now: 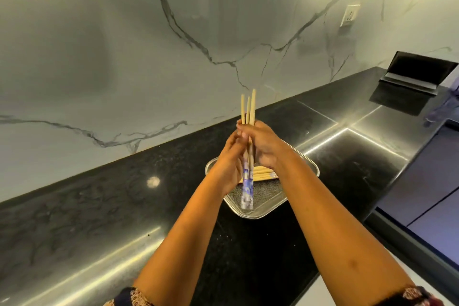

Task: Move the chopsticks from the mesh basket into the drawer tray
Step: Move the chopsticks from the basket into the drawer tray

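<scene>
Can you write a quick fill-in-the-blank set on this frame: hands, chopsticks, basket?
1. The left hand and right hand together hold a bundle of ____.
2. The held bundle points roughly ____.
3. More chopsticks lie in the ____ below the hands.
4. The mesh basket sits on a ____ countertop.

Missing words: chopsticks; upward; mesh basket; black

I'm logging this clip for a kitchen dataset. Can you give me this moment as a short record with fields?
setting: black counter under a marble wall
held item: bunch of chopsticks, upright, tips up
left hand: closed on the bunch
right hand: closed on the bunch
basket: metal mesh, on the counter beneath the hands
left in basket: more chopsticks, lying flat
drawer tray: not in view
</scene>
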Demonstrator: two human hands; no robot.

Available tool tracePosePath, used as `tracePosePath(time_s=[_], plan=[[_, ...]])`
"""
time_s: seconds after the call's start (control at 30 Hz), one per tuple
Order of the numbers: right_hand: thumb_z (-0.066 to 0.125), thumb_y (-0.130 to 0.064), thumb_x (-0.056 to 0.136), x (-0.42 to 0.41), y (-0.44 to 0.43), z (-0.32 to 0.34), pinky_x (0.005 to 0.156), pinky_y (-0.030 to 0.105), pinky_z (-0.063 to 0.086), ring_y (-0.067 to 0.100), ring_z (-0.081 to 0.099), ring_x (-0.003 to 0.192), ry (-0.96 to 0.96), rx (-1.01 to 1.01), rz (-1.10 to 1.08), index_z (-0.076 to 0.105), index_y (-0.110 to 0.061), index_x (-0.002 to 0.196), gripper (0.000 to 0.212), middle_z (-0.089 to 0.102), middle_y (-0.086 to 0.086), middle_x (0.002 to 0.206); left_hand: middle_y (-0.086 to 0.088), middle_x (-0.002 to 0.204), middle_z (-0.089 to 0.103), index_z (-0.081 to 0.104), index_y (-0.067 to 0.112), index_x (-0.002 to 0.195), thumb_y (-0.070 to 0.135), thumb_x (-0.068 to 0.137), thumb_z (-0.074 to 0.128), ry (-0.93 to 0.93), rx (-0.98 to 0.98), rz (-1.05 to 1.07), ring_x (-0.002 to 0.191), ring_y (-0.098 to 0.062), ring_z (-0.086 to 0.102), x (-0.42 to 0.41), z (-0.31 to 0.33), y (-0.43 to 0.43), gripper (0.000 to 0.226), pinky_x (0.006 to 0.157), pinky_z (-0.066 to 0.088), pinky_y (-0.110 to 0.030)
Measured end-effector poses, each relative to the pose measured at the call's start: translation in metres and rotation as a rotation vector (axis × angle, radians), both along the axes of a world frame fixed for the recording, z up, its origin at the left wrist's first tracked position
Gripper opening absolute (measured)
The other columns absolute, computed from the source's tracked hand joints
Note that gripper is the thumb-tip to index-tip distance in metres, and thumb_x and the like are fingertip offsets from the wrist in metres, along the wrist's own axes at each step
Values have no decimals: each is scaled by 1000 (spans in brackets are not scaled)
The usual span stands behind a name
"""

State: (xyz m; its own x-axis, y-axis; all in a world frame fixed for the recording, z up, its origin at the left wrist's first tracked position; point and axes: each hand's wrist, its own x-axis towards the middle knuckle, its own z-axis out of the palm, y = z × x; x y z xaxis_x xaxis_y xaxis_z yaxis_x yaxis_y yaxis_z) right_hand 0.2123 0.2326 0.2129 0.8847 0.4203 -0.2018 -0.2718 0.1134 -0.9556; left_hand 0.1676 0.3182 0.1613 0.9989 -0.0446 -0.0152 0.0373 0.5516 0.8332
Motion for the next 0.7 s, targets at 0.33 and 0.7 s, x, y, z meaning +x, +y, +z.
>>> tracePosePath(time_s=[0.33,0.7], plan=[[53,-17,95,-44,-58,-17,45,16,50,7,58,48,208,-207,423,61,-7,86,16,60,3,59,-3,93,73,69,17,89,31,94,48,137,-26,-62,61,-15,64,-14,-9,-18,26,52,46,-27],[43,-59,88,-124,-163,-99,69,31,59,22,69,83,398,218,-118,62,-6,115,62,69,17,103,0,84,76,57,17,82,24,98,43,178,-326,247,85,-21,73,-46,-14,-63,22,74,53,-39]])
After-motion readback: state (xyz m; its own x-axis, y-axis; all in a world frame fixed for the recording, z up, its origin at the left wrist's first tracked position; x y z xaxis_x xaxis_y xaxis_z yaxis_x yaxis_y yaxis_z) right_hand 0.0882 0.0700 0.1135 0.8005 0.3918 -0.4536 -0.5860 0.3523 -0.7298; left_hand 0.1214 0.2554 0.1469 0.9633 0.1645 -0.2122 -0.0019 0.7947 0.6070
